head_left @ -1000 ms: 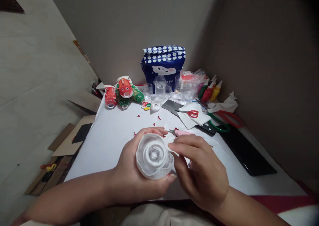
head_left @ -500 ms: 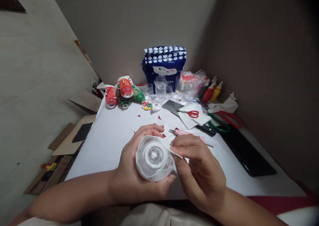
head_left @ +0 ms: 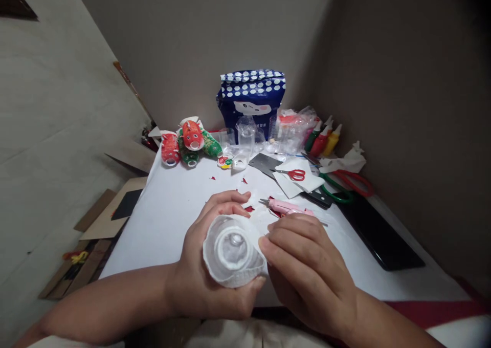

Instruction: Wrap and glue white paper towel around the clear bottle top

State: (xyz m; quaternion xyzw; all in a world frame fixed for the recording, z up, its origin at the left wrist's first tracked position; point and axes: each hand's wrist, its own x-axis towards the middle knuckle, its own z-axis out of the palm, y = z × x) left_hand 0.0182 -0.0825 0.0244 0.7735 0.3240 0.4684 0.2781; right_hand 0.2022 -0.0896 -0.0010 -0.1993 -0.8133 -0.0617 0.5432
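A white translucent cup-like piece (head_left: 235, 251) with a wavy rim faces me, with a white ring visible inside it. My left hand (head_left: 215, 266) is wrapped around its left side and underside, thumb below and fingers above. At its right edge, the fingers of my right hand (head_left: 312, 266) are pressed together on the white material. Just beyond my right hand lies a pink-handled tool (head_left: 289, 207) with a pointed metal tip. Small red scraps (head_left: 249, 209) are on the white table (head_left: 153, 230).
Red and green fish-like figures (head_left: 192, 135) stand at the back left, beside a blue bag (head_left: 251, 94) and clear plastic cups (head_left: 246, 135). Red-handled scissors (head_left: 296, 174), paint bottles (head_left: 332, 140), larger scissors (head_left: 355, 181) and a black flat device (head_left: 378, 230) lie toward the right.
The white piece has tilted and shifted slightly left and down. My right hand has turned, its back now facing up more, with its fingers closer together at the piece's edge.
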